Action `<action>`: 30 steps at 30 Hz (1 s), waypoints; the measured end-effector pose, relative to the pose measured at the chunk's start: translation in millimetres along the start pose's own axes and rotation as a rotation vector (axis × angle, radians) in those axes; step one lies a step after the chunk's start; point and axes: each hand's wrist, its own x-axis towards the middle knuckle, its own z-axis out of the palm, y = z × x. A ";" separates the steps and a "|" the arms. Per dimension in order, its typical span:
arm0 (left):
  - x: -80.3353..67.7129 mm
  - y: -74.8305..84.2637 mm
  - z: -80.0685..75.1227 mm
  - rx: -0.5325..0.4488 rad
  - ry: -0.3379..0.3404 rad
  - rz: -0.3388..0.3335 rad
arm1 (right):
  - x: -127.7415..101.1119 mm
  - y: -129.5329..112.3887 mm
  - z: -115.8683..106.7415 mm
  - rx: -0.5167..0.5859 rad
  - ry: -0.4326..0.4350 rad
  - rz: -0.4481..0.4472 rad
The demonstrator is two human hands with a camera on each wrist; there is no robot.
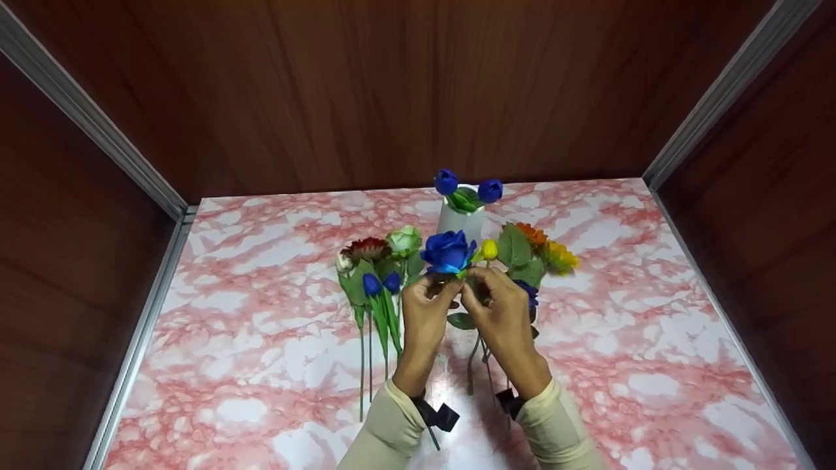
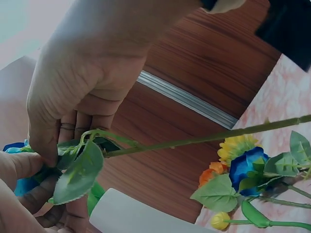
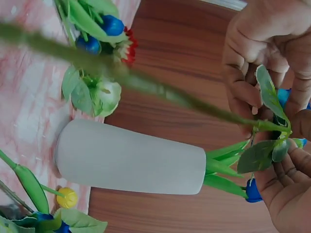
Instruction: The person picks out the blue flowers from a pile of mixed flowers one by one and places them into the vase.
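Note:
A blue rose [image 1: 448, 251] is held up between both hands, its bloom facing up. My left hand [image 1: 424, 316] pinches it just under the bloom with thumb and fingers. From the other side my right hand [image 1: 499, 307] grips the same spot, fingertips close to the left ones. In the right wrist view the rose's green stem [image 3: 160, 90] runs down and away, with leaves [image 3: 257, 156] near the fingers. Behind the rose stands a white vase [image 3: 131, 158] holding two blue tulips [image 1: 490, 190].
Left of the hands lie blue tulips [image 1: 372, 284], a dark red flower [image 1: 367, 249] and a pale green rose [image 1: 404, 241]. To the right lie an orange flower [image 1: 532, 234], a yellow flower [image 1: 560, 257] and a yellow tulip [image 1: 489, 249]. Wooden panels [image 1: 418, 91] enclose the marbled table [image 1: 261, 365].

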 end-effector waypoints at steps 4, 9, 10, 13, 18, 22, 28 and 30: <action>-0.9 4.4 -0.4 -0.033 0.032 0.024 | 2.2 -2.8 2.0 -0.025 0.003 -0.072; -1.0 8.5 -0.8 -0.060 0.076 0.049 | 4.8 -5.0 5.6 -0.034 0.005 -0.107; -1.0 9.1 -1.0 -0.058 0.087 0.055 | 5.2 -5.4 6.4 -0.036 0.004 -0.109; -0.3 10.1 -2.2 -0.046 0.110 0.077 | 5.6 -6.9 8.2 -0.031 -0.001 -0.108; 1.1 12.7 -4.7 -0.038 0.139 0.098 | 5.6 -9.2 8.2 0.005 0.017 -0.085; 4.1 16.6 -6.6 0.044 0.185 0.153 | 7.3 -8.7 5.9 0.045 0.067 -0.057; 10.9 20.3 -6.7 0.094 0.246 0.243 | 8.9 0.1 3.3 0.110 0.156 0.019; 12.6 21.6 -6.2 0.069 0.261 0.272 | 8.9 6.4 3.7 0.123 0.169 0.045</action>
